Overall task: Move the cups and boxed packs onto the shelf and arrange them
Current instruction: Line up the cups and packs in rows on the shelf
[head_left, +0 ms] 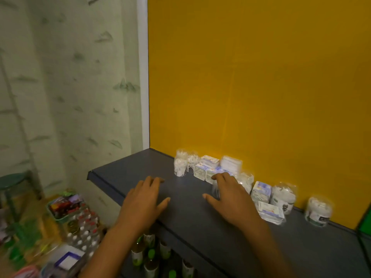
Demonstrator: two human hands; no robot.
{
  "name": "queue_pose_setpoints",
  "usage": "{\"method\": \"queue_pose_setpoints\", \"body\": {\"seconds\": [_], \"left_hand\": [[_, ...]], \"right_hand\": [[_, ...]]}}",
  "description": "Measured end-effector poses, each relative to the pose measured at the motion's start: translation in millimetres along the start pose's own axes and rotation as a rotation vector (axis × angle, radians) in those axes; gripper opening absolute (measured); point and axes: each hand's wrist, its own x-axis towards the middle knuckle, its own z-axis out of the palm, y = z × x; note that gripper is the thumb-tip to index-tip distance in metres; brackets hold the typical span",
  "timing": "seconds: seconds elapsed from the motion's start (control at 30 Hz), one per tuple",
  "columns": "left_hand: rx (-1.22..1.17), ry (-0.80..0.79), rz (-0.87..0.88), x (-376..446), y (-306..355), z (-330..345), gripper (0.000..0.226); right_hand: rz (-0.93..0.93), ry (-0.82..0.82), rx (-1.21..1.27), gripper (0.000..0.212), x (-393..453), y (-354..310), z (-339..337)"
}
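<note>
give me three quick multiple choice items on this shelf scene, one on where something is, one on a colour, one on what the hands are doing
1. Where do the cups and boxed packs stand on the shelf?
A. along the front edge
B. along the back, by the wall
C. stacked at the left end

2. What colour is the wall behind the shelf?
A. yellow
B. blue
C. white

3. What is the left hand doing?
A. gripping a cup
B. pinching a boxed pack
C. spread open over the shelf, holding nothing

Answers:
1 B: the cups and boxed packs line the rear of the shelf against the wall.
2 A: the wall is plain yellow.
3 C: the left hand has its fingers extended over bare shelf; the right hand reaches toward the packs, its grip blurred.
</note>
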Motion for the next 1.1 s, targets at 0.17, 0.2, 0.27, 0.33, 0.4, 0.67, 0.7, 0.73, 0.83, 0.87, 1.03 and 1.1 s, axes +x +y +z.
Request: {"method": "queue_pose_setpoints", "body": {"seconds": [0.17,0.2,0.27,0.33,0.4,0.67,0.7,0.73,0.83,0.87,1.03,1.1], "left_hand": [[-0.08,-0.043,0.084,58,-27,25,0.056],[-0.089,-0.054,0.103,71,-33,30,0.057],[-0.102,-0.078,0.139,96,-44,39,0.057],[-0.111,-0.096,0.18,123,-55,47,0.058],[-0.141,-0.101,0.218,148,-66,56,0.058],[-0.316,-0.169,0.296,221,-95,99,0.062],[-0.343,-0.183,0.305,226,-96,104,0.064],[-0.362,-0.192,0.322,231,-97,109,0.066],[-0.424,-0.222,0.372,242,-101,124,0.072],[-0.457,-0.236,0.374,244,-101,128,0.073],[-0.594,-0.273,0.375,250,-103,144,0.075],[-0.612,-0.275,0.385,250,-102,150,0.077]], "right_hand": [[0.109,0.04,-0.029,0.06,35,-2,18],[0.132,0.045,-0.031,0.06,42,-3,22],[0.17,0.049,-0.042,0.059,56,-4,30],[0.205,0.064,-0.057,0.058,74,-6,37],[0.241,0.092,-0.059,0.056,92,-8,44],[0.337,0.165,-0.052,0.044,139,-11,75],[0.341,0.168,-0.059,0.044,142,-10,76],[0.347,0.17,-0.067,0.044,146,-9,79],[0.377,0.174,-0.078,0.044,154,-6,85],[0.39,0.175,-0.075,0.045,157,-4,88],[0.421,0.188,-0.064,0.046,171,5,95],[0.427,0.202,-0.062,0.045,174,8,96]]}}
